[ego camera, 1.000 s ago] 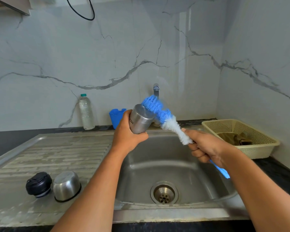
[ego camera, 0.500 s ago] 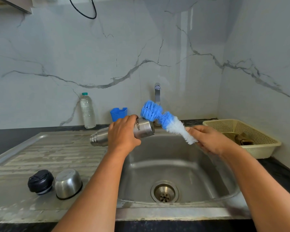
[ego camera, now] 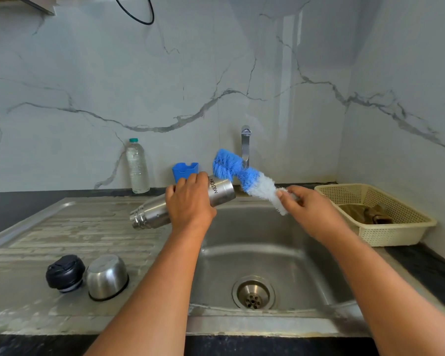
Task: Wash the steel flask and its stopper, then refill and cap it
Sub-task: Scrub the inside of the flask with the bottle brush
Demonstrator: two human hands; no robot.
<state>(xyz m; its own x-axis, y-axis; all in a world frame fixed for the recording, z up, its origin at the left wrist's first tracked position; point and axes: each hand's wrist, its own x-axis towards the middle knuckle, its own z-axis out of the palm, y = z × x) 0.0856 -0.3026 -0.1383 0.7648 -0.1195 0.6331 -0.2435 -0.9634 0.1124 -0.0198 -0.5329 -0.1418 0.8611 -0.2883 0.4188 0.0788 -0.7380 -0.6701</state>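
While the black stopper (ego camera: pixel 65 273) waits near me on the drainboard (ego camera: pixel 62 227), my left hand (ego camera: pixel 190 201) grips the flask (ego camera: pixel 150 214), which has just tipped sideways over the sink (ego camera: pixel 267 327) edge. My right hand (ego camera: pixel 311 209) holds the brush (ego camera: pixel 231 165), its blue tip at the flask's bottom, so I think I'm scrubbing the outside.

Stopper (ego camera: pixel 65 273) and cap (ego camera: pixel 107 276) on drainboard (ego camera: pixel 62 227)
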